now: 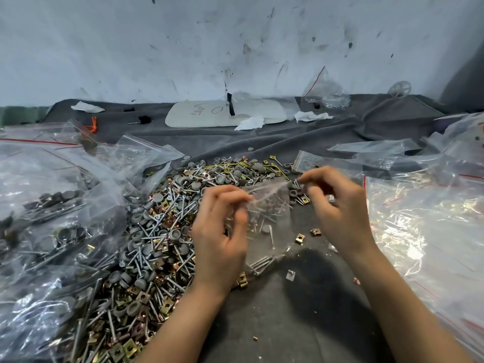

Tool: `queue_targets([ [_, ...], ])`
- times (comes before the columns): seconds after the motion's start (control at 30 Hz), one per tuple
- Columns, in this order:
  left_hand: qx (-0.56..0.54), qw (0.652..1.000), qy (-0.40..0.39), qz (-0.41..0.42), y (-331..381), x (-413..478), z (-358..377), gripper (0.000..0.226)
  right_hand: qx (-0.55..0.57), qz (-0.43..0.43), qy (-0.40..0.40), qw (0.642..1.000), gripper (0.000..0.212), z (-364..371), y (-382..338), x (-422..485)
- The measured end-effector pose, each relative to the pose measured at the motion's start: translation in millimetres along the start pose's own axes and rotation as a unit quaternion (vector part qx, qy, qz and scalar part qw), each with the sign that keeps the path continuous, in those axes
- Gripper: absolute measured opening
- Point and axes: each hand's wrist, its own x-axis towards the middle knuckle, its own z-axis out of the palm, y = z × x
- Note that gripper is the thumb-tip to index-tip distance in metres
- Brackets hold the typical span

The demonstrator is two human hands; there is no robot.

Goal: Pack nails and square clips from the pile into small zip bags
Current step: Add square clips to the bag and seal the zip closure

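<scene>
Head view is showing us holding a small zip bag (267, 213) by its top edge with both hands. Our left hand (220, 231) is gripping the left corner, and our right hand (337, 205) is pinching the right corner between thumb and fingers. The bag is hanging just above the grey cloth (301, 310), right beside the pile (157, 231) of mixed hardware, with nails (262, 263) lying in its bottom. Filled bags (39, 205) are sitting to the left and flat clear bags (419, 218) to the right.

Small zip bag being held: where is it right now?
Head view, centre: the small zip bag hangs between both hands, left hand pinching its top-left edge, right hand its top-right corner, just right of the pile, over the grey cloth.
</scene>
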Motion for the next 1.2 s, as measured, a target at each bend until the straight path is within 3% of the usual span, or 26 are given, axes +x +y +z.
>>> queue_targets([
  [0.07,0.015,0.998,0.055,-0.007,-1.2,3.7,-3.9,0.013,-0.080,0.060,-0.138,0.985,0.014,-5.6,11.4,2.7],
  [0.17,0.036,0.996,0.085,-0.007,-2.9,5.6,-6.9,0.012,-0.246,0.112,-0.366,0.890,0.017,-7.6,28.3,3.2],
  [0.23,0.041,0.995,0.085,-0.008,-3.7,5.6,-7.5,0.013,-0.279,0.119,-0.409,0.861,0.021,-5.2,32.3,4.1],
  [0.77,0.015,0.999,0.043,0.016,-3.9,1.0,-1.8,0.010,-0.311,0.087,-0.363,0.874,0.011,7.1,29.4,-0.1],
  [0.83,0.013,0.999,0.026,0.020,-4.0,0.2,-0.8,0.010,-0.252,0.092,-0.323,0.907,0.015,7.4,31.0,-1.5],
  [0.93,0.030,0.998,-0.045,0.039,-4.9,-2.4,2.8,0.011,-0.116,0.058,-0.129,0.983,0.019,3.1,26.8,-1.1],
  [1.03,0.026,0.989,-0.140,0.045,-5.3,-7.4,8.0,0.011,0.111,0.058,0.003,0.992,0.025,-3.7,12.6,0.0],
  [1.1,0.026,0.983,-0.174,0.043,-5.3,-9.8,9.9,0.010,0.179,0.040,-0.001,0.983,0.022,-6.1,4.0,-0.3],
  [1.2,0.020,0.982,-0.182,0.040,-6.8,-10.3,9.8,0.011,0.160,0.008,-0.073,0.984,0.020,-5.7,-1.3,-1.9],
])
